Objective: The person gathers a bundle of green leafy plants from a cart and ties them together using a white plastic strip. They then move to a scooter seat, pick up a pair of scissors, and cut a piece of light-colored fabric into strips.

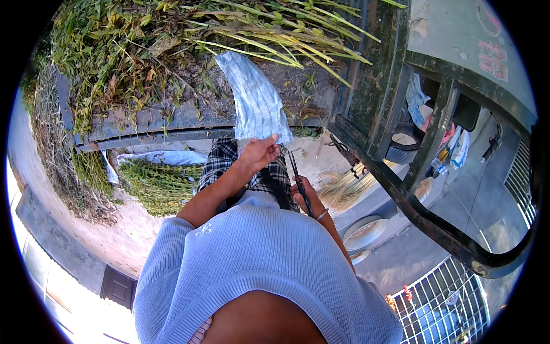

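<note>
My left hand (260, 153) pinches the lower edge of a pale blue checked cloth (255, 94). The cloth stretches away from my fingers, and its far end lies by the cut plant stems on a truck bed. Close by on the right, my right hand (305, 194) is closed around a slim dark tool (295, 172) that looks like long scissors. Its narrow end points up toward the cloth's lower right corner. Part of its handle is hidden by my fingers.
Leafy cut plants (126, 57) and long stems (286, 43) are heaped on the truck bed (189, 117). A dark green metal frame (395, 178) rises at the right. More plants (157, 183) lie on the ground at left. Shallow round trays (365, 232) stand at lower right.
</note>
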The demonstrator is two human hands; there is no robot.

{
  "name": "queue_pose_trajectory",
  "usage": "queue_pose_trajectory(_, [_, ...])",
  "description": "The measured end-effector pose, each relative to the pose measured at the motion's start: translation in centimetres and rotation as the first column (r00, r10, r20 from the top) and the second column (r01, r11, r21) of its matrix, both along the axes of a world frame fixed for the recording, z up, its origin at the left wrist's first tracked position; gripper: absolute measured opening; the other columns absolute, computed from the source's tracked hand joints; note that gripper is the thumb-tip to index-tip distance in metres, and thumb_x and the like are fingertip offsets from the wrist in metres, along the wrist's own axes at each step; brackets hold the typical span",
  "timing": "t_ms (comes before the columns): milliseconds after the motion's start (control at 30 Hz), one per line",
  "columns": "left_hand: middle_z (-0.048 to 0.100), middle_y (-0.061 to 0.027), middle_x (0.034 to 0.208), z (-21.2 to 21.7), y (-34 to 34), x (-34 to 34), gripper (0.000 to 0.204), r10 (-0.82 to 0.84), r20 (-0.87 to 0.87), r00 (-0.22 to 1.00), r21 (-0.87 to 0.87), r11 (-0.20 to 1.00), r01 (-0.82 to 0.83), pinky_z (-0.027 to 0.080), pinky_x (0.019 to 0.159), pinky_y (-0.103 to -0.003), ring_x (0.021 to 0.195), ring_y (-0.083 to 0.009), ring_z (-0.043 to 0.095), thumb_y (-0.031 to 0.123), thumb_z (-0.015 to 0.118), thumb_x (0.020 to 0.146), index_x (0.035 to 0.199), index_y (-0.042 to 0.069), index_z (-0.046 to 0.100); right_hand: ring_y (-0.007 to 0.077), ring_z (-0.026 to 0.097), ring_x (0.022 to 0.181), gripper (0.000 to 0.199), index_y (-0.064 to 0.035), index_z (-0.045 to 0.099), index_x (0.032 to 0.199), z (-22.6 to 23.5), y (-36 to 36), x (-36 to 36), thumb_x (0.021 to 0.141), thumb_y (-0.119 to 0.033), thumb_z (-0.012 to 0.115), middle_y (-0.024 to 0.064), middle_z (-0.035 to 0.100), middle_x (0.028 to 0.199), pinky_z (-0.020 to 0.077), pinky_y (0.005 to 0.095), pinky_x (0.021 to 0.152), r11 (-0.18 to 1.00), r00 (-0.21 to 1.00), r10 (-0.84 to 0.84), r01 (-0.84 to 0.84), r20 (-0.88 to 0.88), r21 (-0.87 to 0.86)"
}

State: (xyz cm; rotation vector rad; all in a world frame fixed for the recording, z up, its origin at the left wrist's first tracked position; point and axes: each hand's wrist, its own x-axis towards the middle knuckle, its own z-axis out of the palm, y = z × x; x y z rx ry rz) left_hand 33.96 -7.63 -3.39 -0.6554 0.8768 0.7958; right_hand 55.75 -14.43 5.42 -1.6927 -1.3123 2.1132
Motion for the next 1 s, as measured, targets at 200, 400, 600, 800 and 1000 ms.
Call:
queue_pose_trajectory(200, [0.061, -0.0041, 0.075, 0.3, -0.8, 0.7, 0.010, -0.115, -0.077, 0.990, -0.014, 0.993, 0.114, 0.054, 0.062, -0.031, 0.070, -0.0174, 0.061, 0.007, 0.066, 0.081, 0.086, 0.003, 0.059, 0.0240, 0.062, 0.075, 0.080, 0.0016, 0.038, 0.121, -1.0, 0.9, -2.7, 0.075, -0.060, 0.059, 0.0113, 0.060, 0.083, 0.0486, 0.0335, 0.067, 0.997, 0.996, 0.016, -0.022, 0.083, 0.073])
queue_pose_trajectory(400, [0.060, -0.0080, 0.080, 0.5, -0.9, 0.9, 0.015, -0.137, -0.095, 0.986, -0.047, 0.990, 0.133, 0.056, 0.069, -0.037, 0.074, -0.0210, 0.061, 0.005, 0.066, 0.081, 0.090, -0.002, 0.056, 0.0286, 0.063, 0.072, 0.078, 0.0029, 0.043, 0.114, -0.2, 2.9, -3.9, 0.076, -0.064, 0.056, 0.0161, 0.061, 0.076, 0.0488, 0.0349, 0.064, 0.985, 0.972, 0.076, -0.108, 0.222, 0.135])
queue_pose_trajectory(600, [0.059, -0.0086, 0.082, 0.7, -0.8, 1.2, 0.016, -0.114, -0.095, 0.989, -0.035, 0.993, 0.111, 0.055, 0.072, -0.039, 0.076, -0.0224, 0.061, 0.004, 0.066, 0.080, 0.089, -0.003, 0.055, 0.0207, 0.058, 0.061, 0.056, 0.0006, 0.051, 0.102, 0.3, 3.2, -4.3, 0.078, -0.049, 0.064, 0.0097, 0.057, 0.065, 0.0459, 0.0304, 0.056, 0.974, 0.964, 0.015, -0.074, 0.265, 0.212])
queue_pose_trajectory(800, [0.059, -0.0081, 0.080, 0.9, -0.9, 1.1, 0.014, -0.105, -0.083, 0.991, -0.035, 0.994, 0.102, 0.055, 0.073, -0.040, 0.074, -0.0218, 0.060, 0.004, 0.066, 0.080, 0.088, -0.002, 0.055, 0.0186, 0.058, 0.057, 0.042, -0.0013, 0.055, 0.093, 0.0, 2.7, -4.3, 0.075, -0.035, 0.072, 0.0112, 0.060, 0.065, 0.0468, 0.0295, 0.055, 0.974, 0.950, -0.033, -0.039, 0.309, 0.223])
queue_pose_trajectory(1000, [0.060, -0.0035, 0.077, 0.0, -1.8, 0.1, 0.009, -0.077, -0.060, 0.995, 0.017, 0.997, 0.078, 0.053, 0.071, -0.036, 0.073, -0.0176, 0.061, 0.011, 0.065, 0.083, 0.085, 0.004, 0.060, 0.0186, 0.058, 0.057, 0.042, -0.0018, 0.056, 0.093, 0.8, 3.1, -4.6, 0.074, -0.035, 0.073, 0.0109, 0.060, 0.065, 0.0471, 0.0299, 0.055, 0.976, 0.933, -0.008, -0.071, 0.359, 0.207])
